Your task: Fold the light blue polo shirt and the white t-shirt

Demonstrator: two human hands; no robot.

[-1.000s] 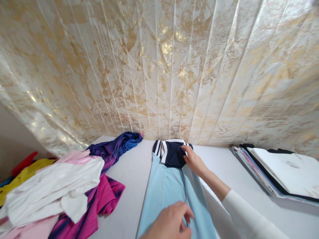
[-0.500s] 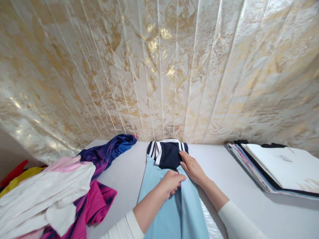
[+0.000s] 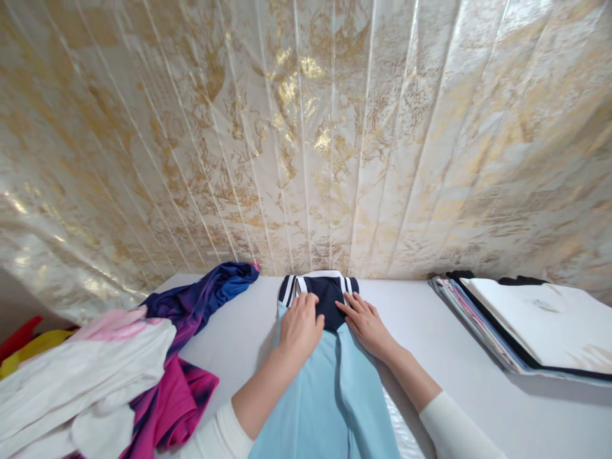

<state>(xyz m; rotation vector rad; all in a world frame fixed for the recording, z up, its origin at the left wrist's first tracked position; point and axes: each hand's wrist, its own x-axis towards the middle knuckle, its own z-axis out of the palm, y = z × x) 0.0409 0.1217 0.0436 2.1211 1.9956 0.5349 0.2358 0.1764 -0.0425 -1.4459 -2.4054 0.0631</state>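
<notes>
A light blue garment (image 3: 310,401) with a navy upper part and white stripes lies lengthwise on the white table, its sides folded inward. My left hand (image 3: 302,322) rests on the left of the navy part, fingers bent but apart, and covers some of the white trim. On the right edge of the navy part lies my right hand (image 3: 366,325), its fingers spread over the cloth. Neither hand grips the fabric. The near end of the garment runs out of view at the bottom.
To the left is a loose heap of clothes: a white garment (image 3: 90,363), a purple and magenta one (image 3: 191,389), and a yellow piece (image 3: 33,350). A stack of folded clothes (image 3: 535,325) lies on the right of the table (image 3: 415,319). Behind hangs a gold-patterned curtain (image 3: 310,140).
My left hand has let go of the light blue fold and moved up and left onto the navy part. My right hand stays near the right edge. The fold now lies flatter.
</notes>
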